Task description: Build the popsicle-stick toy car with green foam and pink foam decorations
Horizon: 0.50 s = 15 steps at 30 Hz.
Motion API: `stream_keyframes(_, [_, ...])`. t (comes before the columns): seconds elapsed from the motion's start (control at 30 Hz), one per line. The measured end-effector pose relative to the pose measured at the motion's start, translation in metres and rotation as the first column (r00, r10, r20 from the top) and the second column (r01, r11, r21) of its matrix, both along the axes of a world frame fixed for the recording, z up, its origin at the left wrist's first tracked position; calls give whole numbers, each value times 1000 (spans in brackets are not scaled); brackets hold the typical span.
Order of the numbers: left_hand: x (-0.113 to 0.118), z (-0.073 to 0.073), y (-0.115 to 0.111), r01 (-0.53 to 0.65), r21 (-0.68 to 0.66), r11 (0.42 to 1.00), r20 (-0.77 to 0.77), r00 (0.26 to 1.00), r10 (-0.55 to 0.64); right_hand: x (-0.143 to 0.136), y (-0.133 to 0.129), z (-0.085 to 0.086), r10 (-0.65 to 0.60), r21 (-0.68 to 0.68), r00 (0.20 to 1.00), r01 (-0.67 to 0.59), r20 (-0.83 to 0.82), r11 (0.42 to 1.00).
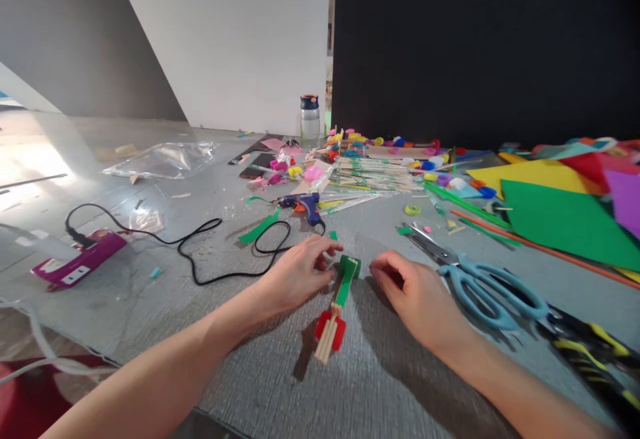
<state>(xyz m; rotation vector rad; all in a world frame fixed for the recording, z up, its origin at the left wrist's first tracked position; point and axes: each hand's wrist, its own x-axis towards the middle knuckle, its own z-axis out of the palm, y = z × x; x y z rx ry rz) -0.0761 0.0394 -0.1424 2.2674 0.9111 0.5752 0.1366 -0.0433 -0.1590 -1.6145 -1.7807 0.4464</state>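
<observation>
A small craft piece of wooden sticks (327,339), with a red part (340,334) near its front end and a green strip (345,287) at its far end, lies on the grey table between my hands. My left hand (303,270) is just left of the green part, thumb and fingers apart, holding nothing. On the right, my right hand (413,292) rests close to the table with thumb and index fingertips near each other. Whether anything small is between those tips cannot be made out. Neither hand touches the craft piece.
Blue-handled scissors (480,285) and pliers (590,352) lie right. Beyond the hands are a glue gun (305,204), its black cable, sticks (370,173) and colourful caps. A purple power strip (80,259) sits left, green sheets (560,219) right, a bottle (310,119) behind.
</observation>
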Motion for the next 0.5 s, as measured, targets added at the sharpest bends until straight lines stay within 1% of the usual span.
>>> stream_keyframes(0.1, [2, 0, 0, 133, 91, 987, 68, 988, -139, -8, -7, 8, 87, -67, 996, -85, 25, 994])
stream_keyframes(0.2, [6, 0, 1, 241, 77, 967, 75, 966, -247, -13, -15, 21, 200, -143, 980, -194, 25, 971])
stream_keyframes(0.27, [7, -1, 3, 268, 49, 962, 65, 961, -271, -15, -19, 29, 257, -181, 966, -249, 19, 951])
stream_keyframes(0.33, [8, -3, 4, 275, 41, 960, 56, 959, -278, -15, -22, 36, 279, -205, 960, -269, 23, 941])
stream_keyframes(0.5, [7, -6, 6, 265, 55, 963, 30, 963, -267, -8, -22, 46, 250, -234, 966, -229, 62, 945])
